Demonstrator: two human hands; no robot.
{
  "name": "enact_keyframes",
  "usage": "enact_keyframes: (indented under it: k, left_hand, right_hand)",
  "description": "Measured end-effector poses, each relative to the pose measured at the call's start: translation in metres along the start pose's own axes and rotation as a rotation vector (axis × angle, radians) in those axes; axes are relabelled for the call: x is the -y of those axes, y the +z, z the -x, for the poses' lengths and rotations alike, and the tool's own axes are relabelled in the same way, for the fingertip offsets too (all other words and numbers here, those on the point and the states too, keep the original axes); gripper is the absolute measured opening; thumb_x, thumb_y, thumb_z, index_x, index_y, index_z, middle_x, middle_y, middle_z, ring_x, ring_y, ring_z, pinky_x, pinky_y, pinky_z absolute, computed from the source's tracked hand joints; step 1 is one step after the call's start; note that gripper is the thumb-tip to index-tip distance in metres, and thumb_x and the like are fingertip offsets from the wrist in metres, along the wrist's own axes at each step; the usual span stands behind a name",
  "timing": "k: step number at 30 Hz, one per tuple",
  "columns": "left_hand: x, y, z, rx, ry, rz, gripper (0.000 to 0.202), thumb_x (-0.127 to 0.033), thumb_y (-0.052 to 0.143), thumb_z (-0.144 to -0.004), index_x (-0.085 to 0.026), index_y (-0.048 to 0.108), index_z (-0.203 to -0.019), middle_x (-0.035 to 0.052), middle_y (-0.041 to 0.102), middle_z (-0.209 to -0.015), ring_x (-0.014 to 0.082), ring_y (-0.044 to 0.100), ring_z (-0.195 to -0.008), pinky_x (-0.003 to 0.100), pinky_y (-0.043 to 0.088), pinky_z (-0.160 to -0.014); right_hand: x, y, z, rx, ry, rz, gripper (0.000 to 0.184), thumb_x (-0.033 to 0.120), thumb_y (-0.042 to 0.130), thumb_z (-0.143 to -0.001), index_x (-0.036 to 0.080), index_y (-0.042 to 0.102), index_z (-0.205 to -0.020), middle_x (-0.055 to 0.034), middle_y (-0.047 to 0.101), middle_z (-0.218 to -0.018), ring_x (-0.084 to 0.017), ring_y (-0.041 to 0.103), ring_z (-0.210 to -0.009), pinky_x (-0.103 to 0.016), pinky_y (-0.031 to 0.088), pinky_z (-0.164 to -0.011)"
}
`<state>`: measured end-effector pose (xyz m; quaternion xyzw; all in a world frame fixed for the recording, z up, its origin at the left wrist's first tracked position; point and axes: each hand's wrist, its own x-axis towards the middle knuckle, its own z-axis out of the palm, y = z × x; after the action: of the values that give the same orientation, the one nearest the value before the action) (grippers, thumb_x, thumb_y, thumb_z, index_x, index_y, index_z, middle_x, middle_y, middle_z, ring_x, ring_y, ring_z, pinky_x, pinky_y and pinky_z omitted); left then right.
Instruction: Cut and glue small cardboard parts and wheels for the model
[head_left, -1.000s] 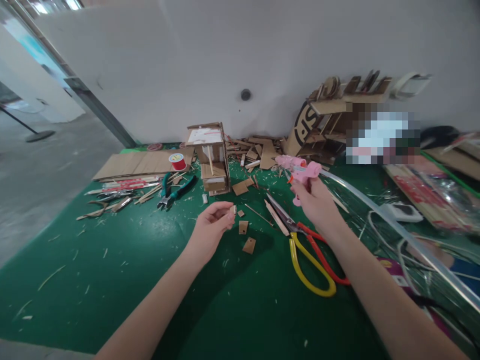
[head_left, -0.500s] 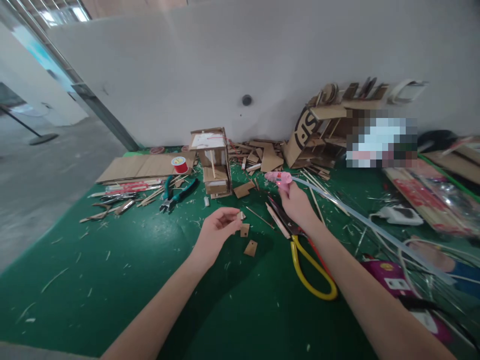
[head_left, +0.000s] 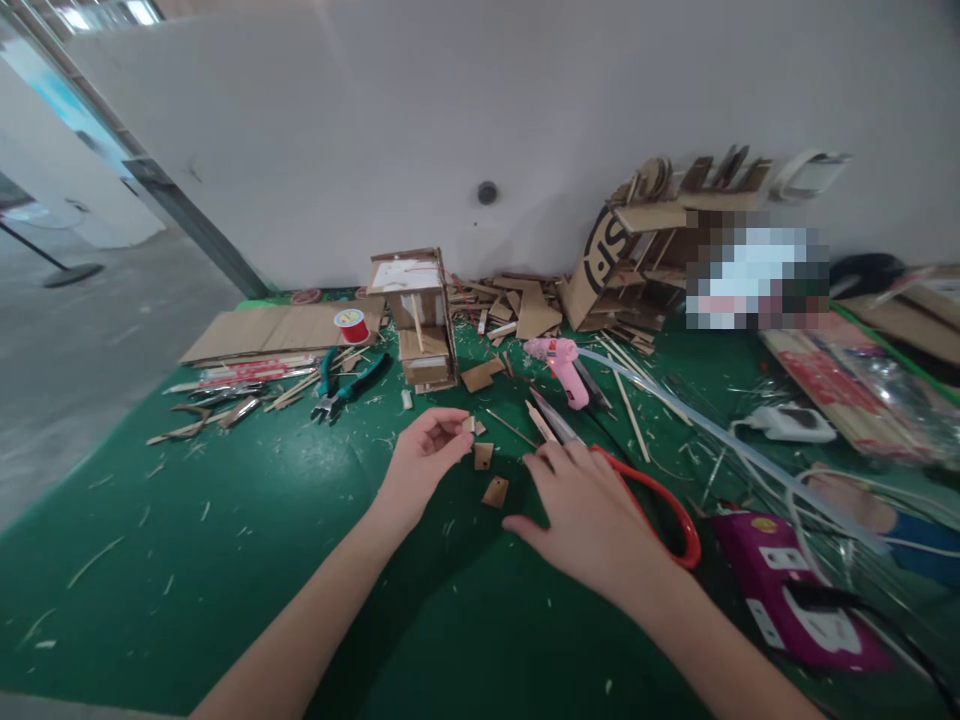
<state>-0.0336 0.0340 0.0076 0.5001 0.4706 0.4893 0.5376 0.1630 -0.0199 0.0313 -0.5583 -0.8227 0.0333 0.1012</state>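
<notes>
Between thumb and fingers, my left hand point(head_left: 424, 455) pinches a small cardboard piece point(head_left: 470, 425). Just right of it lie two more little cardboard squares, one a tile with a hole point(head_left: 495, 491). My right hand point(head_left: 585, 505) is open, fingers spread, over the scissors point(head_left: 686, 525), whose red handle shows past it; their other handle is hidden. Beyond that hand the pink glue gun point(head_left: 566, 370) rests on the table with a long clear glue stick point(head_left: 675, 410) out of its back. A thin stick point(head_left: 512, 427) lies between the hands.
A small cardboard structure point(head_left: 414, 320) stands at the back, with cardboard scraps point(head_left: 532, 310) beside it. Teal-handled pliers point(head_left: 345, 388) and a red thread spool point(head_left: 351, 326) are to the left. A purple power strip point(head_left: 787, 590) with cables sits at right. A larger cardboard shelf point(head_left: 600, 265) stands against the wall.
My right hand has let go of the glue gun, which now lies on the table, and has moved nearer, over the scissors. My left hand still pinches the cardboard piece.
</notes>
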Motion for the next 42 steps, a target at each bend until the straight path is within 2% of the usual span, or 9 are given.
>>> enact_keyframes:
  k: [4,8,11,15,19,22,27,32,42]
  left_hand:
    - [0.0,0.001,0.0,0.004,0.009,-0.005,0.027,-0.029,0.076,-0.073,-0.018,0.067,-0.095,0.001,0.065,-0.082,0.0116,0.058,-0.07,0.024,0.047,-0.066]
    - [0.001,-0.001,0.0,0.022,0.025,-0.019,0.026,-0.027,0.076,-0.073,-0.019,0.067,-0.096,0.0005,0.065,-0.083,0.0115,0.059,-0.071,0.024,0.048,-0.068]
    - [0.002,-0.003,0.0,0.045,0.044,-0.028,0.025,-0.027,0.074,-0.075,-0.02,0.067,-0.098,0.0012,0.068,-0.087,0.0117,0.06,-0.072,0.025,0.049,-0.068]
    - [0.001,-0.003,0.001,0.066,0.082,-0.063,0.024,-0.026,0.073,-0.077,-0.02,0.067,-0.098,0.0022,0.069,-0.088,0.0121,0.062,-0.073,0.026,0.051,-0.07]
    - [-0.002,0.0,0.005,0.098,0.129,-0.112,0.02,-0.025,0.072,-0.078,-0.02,0.066,-0.096,0.0027,0.069,-0.087,0.0139,0.065,-0.075,0.028,0.053,-0.073]
    - [-0.001,0.002,0.009,0.112,0.15,-0.167,0.019,-0.024,0.07,-0.079,-0.02,0.065,-0.097,0.0042,0.069,-0.091,0.0159,0.066,-0.081,0.03,0.054,-0.077]
    - [0.003,0.004,0.012,0.181,0.178,-0.266,0.019,-0.023,0.066,-0.082,-0.022,0.067,-0.101,0.0068,0.069,-0.102,0.0188,0.067,-0.091,0.034,0.053,-0.087]
    - [0.001,0.008,0.014,0.204,0.134,-0.243,0.018,-0.022,0.066,-0.081,-0.021,0.067,-0.099,0.0066,0.07,-0.099,0.0199,0.067,-0.091,0.035,0.054,-0.087]
    - [0.005,0.01,0.016,0.215,0.148,-0.248,0.017,-0.022,0.066,-0.082,-0.022,0.067,-0.099,0.0064,0.07,-0.099,0.019,0.067,-0.09,0.033,0.053,-0.087]
  right_hand:
    - [0.017,0.014,-0.003,0.009,-0.019,-0.031,0.028,0.035,0.068,-0.08,0.017,0.065,-0.101,-0.0146,0.063,-0.1,-0.035,0.055,-0.099,-0.049,0.046,-0.082]
    - [0.022,0.015,-0.006,-0.013,-0.044,-0.115,0.007,0.017,0.058,-0.081,0.019,0.062,-0.087,-0.0113,0.064,-0.094,-0.03,0.057,-0.094,-0.046,0.046,-0.083]
    - [0.018,0.014,-0.006,-0.012,0.063,-0.333,0.018,0.01,0.052,-0.081,0.018,0.059,-0.095,-0.0085,0.066,-0.088,-0.025,0.062,-0.084,-0.039,0.05,-0.075]
    - [0.006,0.007,-0.014,-0.049,0.25,-0.801,0.026,0.014,0.054,-0.081,0.02,0.056,-0.106,-0.003,0.067,-0.081,-0.017,0.064,-0.068,-0.028,0.052,-0.061]
    - [-0.005,0.004,-0.025,-0.093,0.267,-1.034,0.028,0.02,0.057,-0.079,0.02,0.059,-0.108,-0.0035,0.066,-0.083,-0.017,0.066,-0.069,-0.029,0.055,-0.062]
    - [-0.008,0.015,-0.03,-0.085,0.253,-1.136,0.034,0.023,0.059,-0.079,0.021,0.058,-0.113,-0.0047,0.067,-0.089,-0.018,0.067,-0.076,-0.033,0.058,-0.07]
    - [-0.009,0.037,-0.032,-0.035,0.219,-1.262,0.039,0.024,0.063,-0.078,0.021,0.057,-0.116,-0.0053,0.068,-0.095,-0.019,0.068,-0.084,-0.035,0.058,-0.078]
    - [-0.011,0.038,-0.03,-0.059,0.199,-1.333,0.041,0.024,0.064,-0.078,0.022,0.056,-0.118,-0.0055,0.069,-0.098,-0.019,0.068,-0.089,-0.036,0.058,-0.082]
    - [-0.01,0.038,-0.026,-0.117,0.162,-1.128,0.04,0.021,0.062,-0.079,0.022,0.058,-0.118,-0.0042,0.069,-0.091,-0.019,0.068,-0.08,-0.035,0.058,-0.075]
